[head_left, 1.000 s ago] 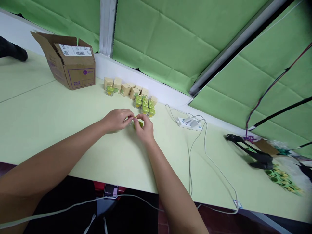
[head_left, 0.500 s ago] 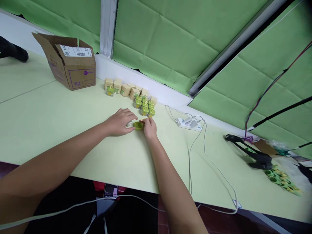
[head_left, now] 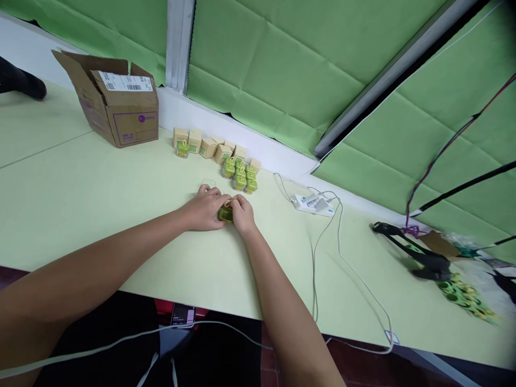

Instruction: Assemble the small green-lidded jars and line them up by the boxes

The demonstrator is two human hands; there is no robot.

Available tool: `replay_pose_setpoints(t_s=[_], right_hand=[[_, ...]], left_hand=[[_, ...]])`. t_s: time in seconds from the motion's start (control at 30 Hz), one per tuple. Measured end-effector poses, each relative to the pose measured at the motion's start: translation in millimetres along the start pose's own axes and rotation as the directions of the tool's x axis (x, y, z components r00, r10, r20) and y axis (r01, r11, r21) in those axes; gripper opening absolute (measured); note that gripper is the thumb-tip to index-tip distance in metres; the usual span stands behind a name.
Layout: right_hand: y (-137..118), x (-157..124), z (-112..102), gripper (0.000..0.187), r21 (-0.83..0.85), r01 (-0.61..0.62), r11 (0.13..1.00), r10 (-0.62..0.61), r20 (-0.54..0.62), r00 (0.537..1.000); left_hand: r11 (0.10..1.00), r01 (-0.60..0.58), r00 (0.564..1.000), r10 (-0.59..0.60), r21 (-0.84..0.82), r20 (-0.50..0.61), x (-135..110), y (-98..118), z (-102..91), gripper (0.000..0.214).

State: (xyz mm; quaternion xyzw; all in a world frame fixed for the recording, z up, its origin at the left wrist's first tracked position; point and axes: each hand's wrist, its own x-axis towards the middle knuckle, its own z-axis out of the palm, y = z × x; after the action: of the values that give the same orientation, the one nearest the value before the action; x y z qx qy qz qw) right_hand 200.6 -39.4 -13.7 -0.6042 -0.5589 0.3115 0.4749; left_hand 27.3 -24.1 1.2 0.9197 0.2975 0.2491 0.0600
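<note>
A small dark-green case (head_left: pixel 225 214) with a thin pale cord loop (head_left: pixel 228 203) is between my two hands, low over the table. My left hand (head_left: pixel 206 208) grips it from the left, thumb and fingers closed against its side. From the right, my right hand (head_left: pixel 242 213) pinches the cord end and the case edge. My fingers hide much of the case. Just behind my left hand is a clear plastic piece (head_left: pixel 208 183), partly covered by the fingers. Several green-lidded clear boxes (head_left: pixel 240 180) with loops stand grouped beyond my right hand, and a single similar box (head_left: pixel 183 149) sits farther left.
Small tan cartons (head_left: pixel 208 148) line the wall. An open cardboard box (head_left: pixel 133 121) is at the back left. To the right lie a white power strip (head_left: pixel 313 205) with trailing cables, a black stand (head_left: pixel 427 260) and a bag of green pieces (head_left: pixel 467 301). A phone (head_left: pixel 183 315) is below the table edge.
Both hands have come together and slightly toward me. The white piece at my left fingers no longer shows, the green case has turned darker side up, and the clear plastic piece is now visible.
</note>
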Motion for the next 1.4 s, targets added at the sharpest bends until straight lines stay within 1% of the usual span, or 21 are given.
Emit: replay_pose_setpoints(t_s=[0.1,0.17,0.27,0.4,0.43,0.5,0.6,0.7,0.8,0.87,0.97,1.07,1.2,1.3,1.4], right_hand=[[-2,0,-1,0.011,0.081,0.012,0.997,-0.014,0.019,1.0],[-4,0,-3,0.01,0.138,0.041,0.99,-0.043,0.011,0.999],[-7,1,-5,0.013,0.18,0.1,0.978,-0.09,-0.062,0.994],[-12,3,-10,0.022,0.195,0.136,0.971,-0.098,-0.193,0.976],[-13,3,-10,0.022,0.2,0.159,0.967,-0.116,-0.212,0.97],[-15,2,-11,0.023,0.197,0.226,0.954,-0.184,-0.211,0.96],[-18,-2,-11,0.026,0.107,0.331,0.938,-0.312,-0.165,0.936],[-19,-7,-11,0.019,-0.061,0.421,0.905,-0.425,-0.118,0.897],[-20,-10,-10,0.013,-0.241,0.502,0.83,-0.523,-0.028,0.852],[-20,-11,-10,0.014,-0.316,0.541,0.78,-0.562,0.03,0.827],[-20,-10,-12,0.015,-0.363,0.564,0.742,-0.58,0.075,0.811],[-20,-9,-13,0.015,-0.362,0.586,0.725,-0.588,0.117,0.8],[-20,-8,-15,0.016,-0.353,0.588,0.727,-0.56,0.19,0.806],[-21,-8,-16,0.017,-0.358,0.584,0.729,-0.546,0.209,0.811],[-23,-9,-16,0.018,-0.339,0.596,0.728,-0.547,0.237,0.803]], left_hand=[[1.0,0.001,1.0,-0.001,-0.012,-0.02,-1,0,-1.6,0.045],[1.0,-0.005,0.999,0.004,-0.029,-0.045,-1,0,-4.8,0.049],[0.997,-0.014,0.996,0.008,-0.073,-0.088,-1,-2,-10.5,0.049],[0.993,-0.05,0.987,0.034,-0.104,-0.155,-1,-8,-13.2,0.039],[0.993,-0.06,0.984,0.041,-0.103,-0.171,-1,-10,-12.8,0.038],[0.991,-0.059,0.982,0.036,-0.12,-0.186,-1,-13,-12.0,0.036],[0.978,-0.017,0.983,-0.022,-0.209,-0.181,-3,-15,-12.2,0.034],[0.961,0.016,0.981,-0.068,-0.276,-0.181,-5,-17,-13.4,0.031],[0.953,0.008,0.978,-0.07,-0.303,-0.195,-4,-18,-14.3,0.029],[0.951,0.001,0.977,-0.066,-0.308,-0.202,-3,-18,-15.0,0.029],[0.95,0.027,0.978,-0.09,-0.311,-0.19,-1,-17,-16.8,0.029],[0.951,0.038,0.98,-0.096,-0.308,-0.174,0,-16,-18.5,0.028],[0.954,0.041,0.983,-0.092,-0.297,-0.161,0,-18,-18.2,0.026],[0.95,0.047,0.983,-0.099,-0.308,-0.156,0,-20,-16.8,0.027],[0.948,0.05,0.984,-0.101,-0.315,-0.149,0,-20,-16.6,0.027]])
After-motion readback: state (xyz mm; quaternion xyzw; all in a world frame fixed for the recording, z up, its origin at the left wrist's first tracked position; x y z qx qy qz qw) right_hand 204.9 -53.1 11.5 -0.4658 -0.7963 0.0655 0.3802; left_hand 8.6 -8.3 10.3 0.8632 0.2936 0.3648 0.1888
